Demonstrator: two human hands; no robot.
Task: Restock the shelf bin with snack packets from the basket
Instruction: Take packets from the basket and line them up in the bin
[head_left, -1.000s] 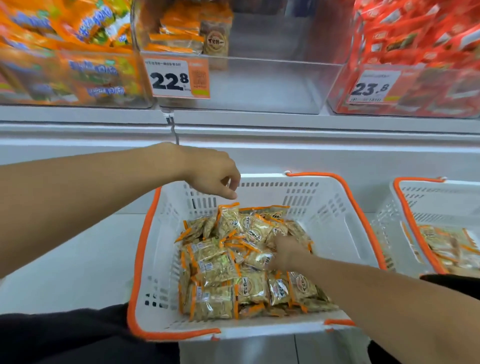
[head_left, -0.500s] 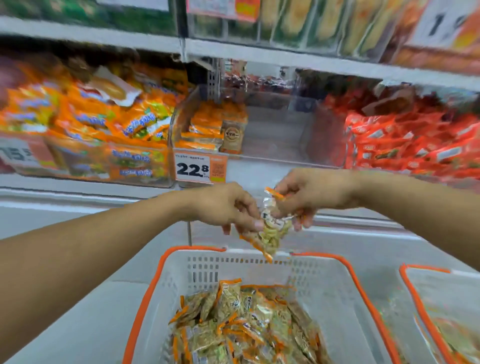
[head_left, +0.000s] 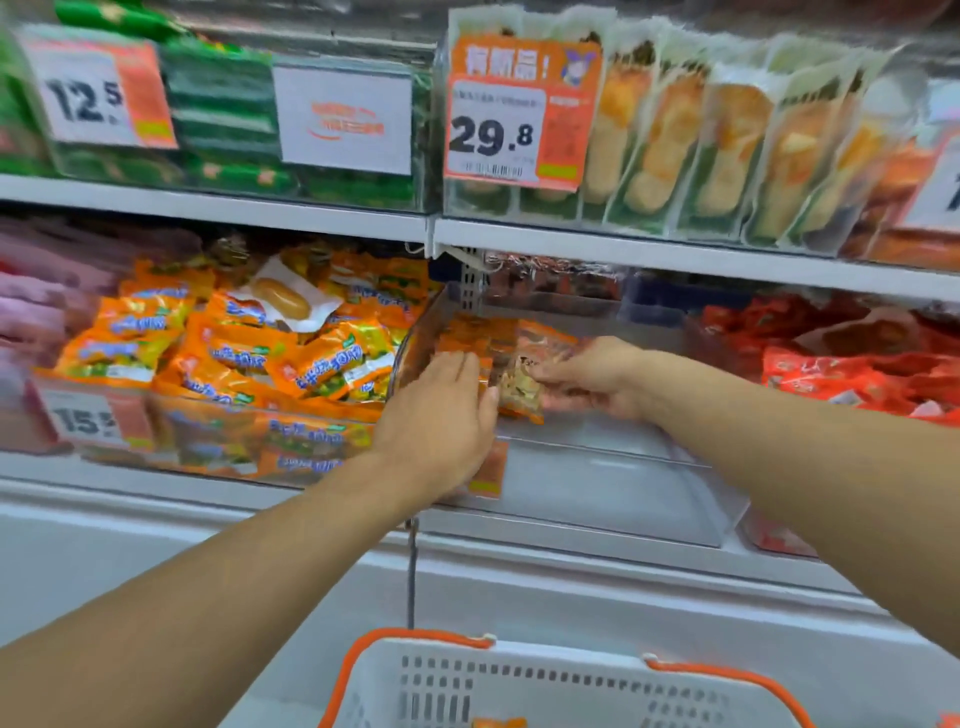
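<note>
Head view is motion-blurred; my left hand (head_left: 441, 415) covers the shelf bin's (head_left: 597, 488) price tag, and the basket (head_left: 519, 680) is cut off below. The snack packet (head_left: 519, 384) stands roughly upright, long axis vertical, over the bin's front, pinched by my right hand (head_left: 592, 376); the left's straight fingers touch it.

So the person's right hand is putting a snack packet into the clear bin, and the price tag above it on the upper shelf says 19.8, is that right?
Not quite. In the head view the price tag on the upper shelf reads 29.8, not 19.8. The rest holds: the right hand holds a snack packet at the clear bin.
</note>
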